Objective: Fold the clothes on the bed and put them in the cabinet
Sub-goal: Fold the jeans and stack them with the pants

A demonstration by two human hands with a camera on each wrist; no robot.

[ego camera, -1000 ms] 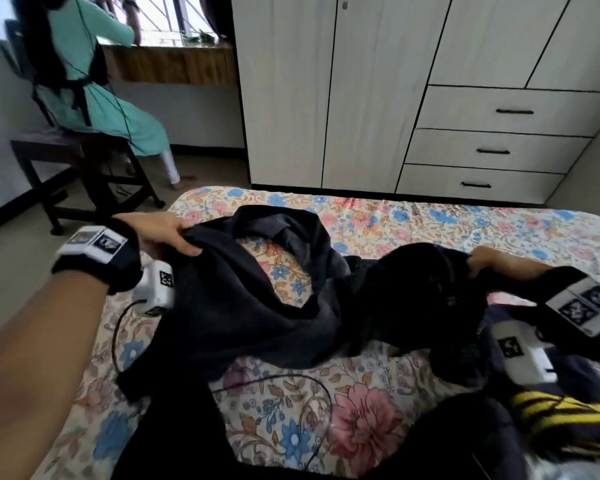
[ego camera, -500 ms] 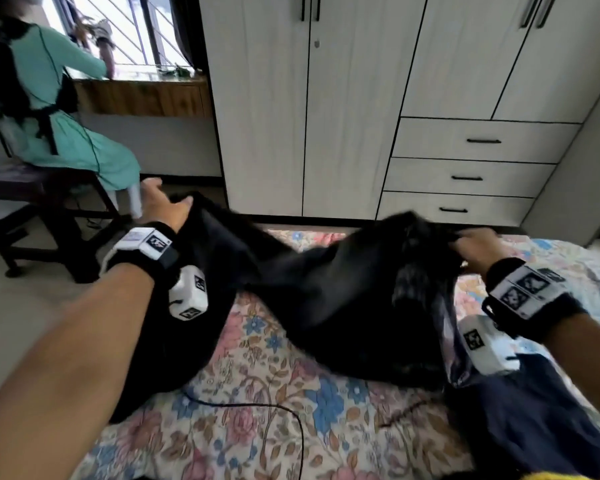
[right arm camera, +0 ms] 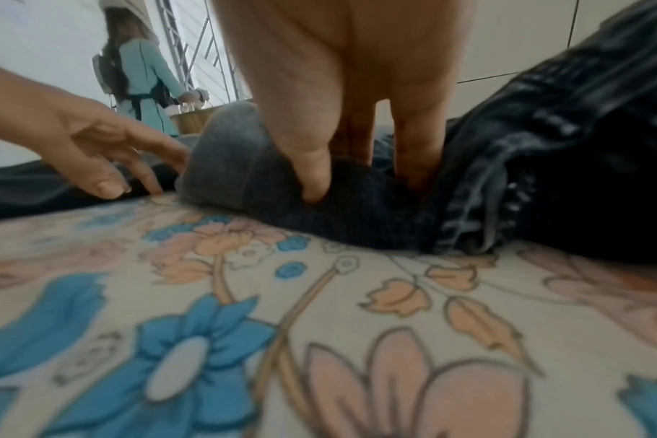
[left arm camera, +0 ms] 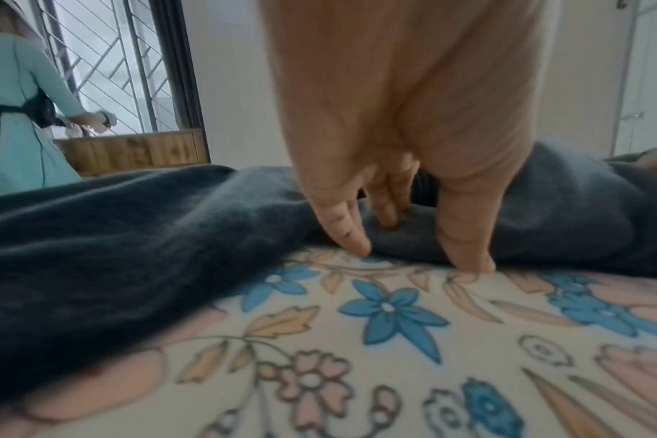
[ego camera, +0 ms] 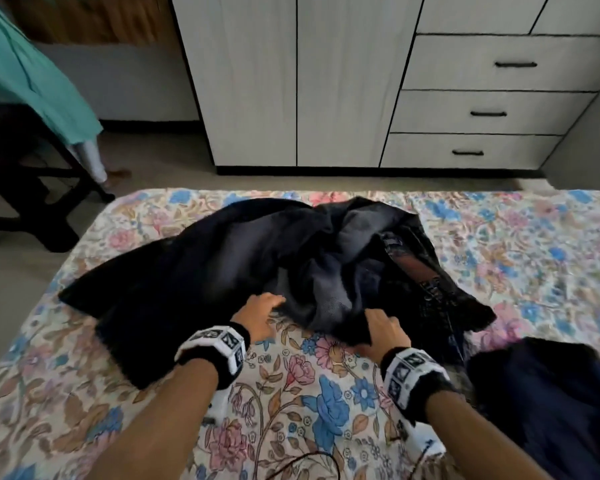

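The head camera looks down from above both hands toward the cabinet [ego camera: 302, 81]. Each wrist camera sits low behind its fingers, close to the bed [left arm camera: 394, 340]. All three share the dark garment [ego camera: 257, 258].

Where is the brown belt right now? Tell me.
In the head view, the brown belt lies on the right part of the dark jeans, beyond the right hand.
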